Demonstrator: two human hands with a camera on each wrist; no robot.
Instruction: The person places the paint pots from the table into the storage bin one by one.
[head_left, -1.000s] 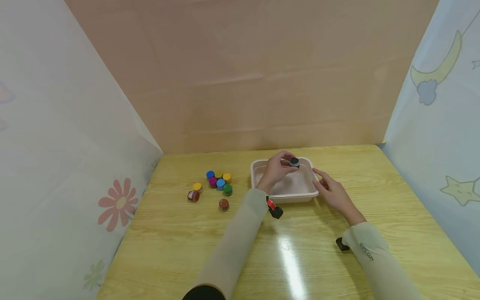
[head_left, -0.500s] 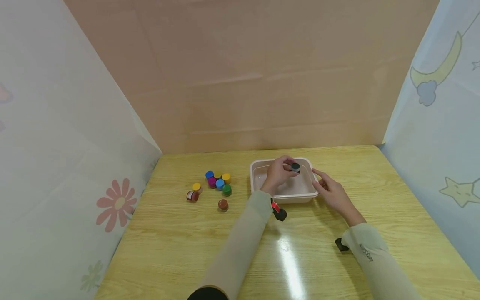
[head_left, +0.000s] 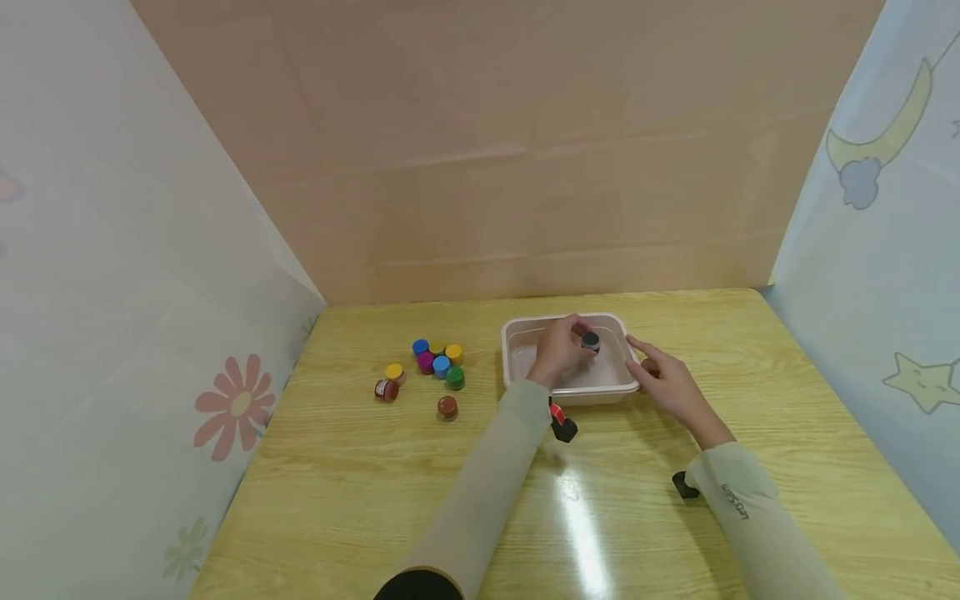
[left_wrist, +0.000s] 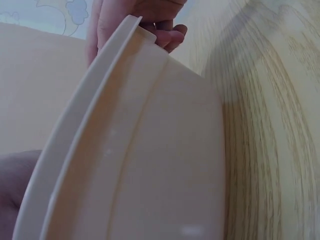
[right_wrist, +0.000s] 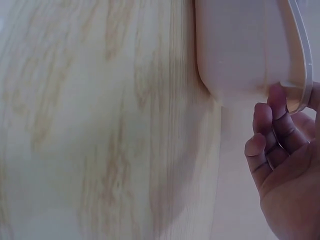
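A pale pink plastic tray (head_left: 517,388) stands on the wooden table. My left hand (head_left: 558,352) reaches down inside it and pinches a small black-lidded paint jar (head_left: 590,342) between thumb and fingers. In the left wrist view the tray's wall (left_wrist: 170,145) hides the jar and most of that hand. At the tray's right end, my right hand (head_left: 666,383) pinches the rim; the right wrist view has its fingertips (right_wrist: 276,97) against the wall under the lip.
Left of the tray, several small jars with blue, purple, yellow and green lids (head_left: 454,377) cluster together. A brown-lidded jar (head_left: 447,407) stands apart nearer me, and a dark red jar (head_left: 386,390) lies on its side. Papered walls border the table.
My left hand has lowered the black-lidded paint jar further into the tray, slightly toward me. The right hand stays at the rim.
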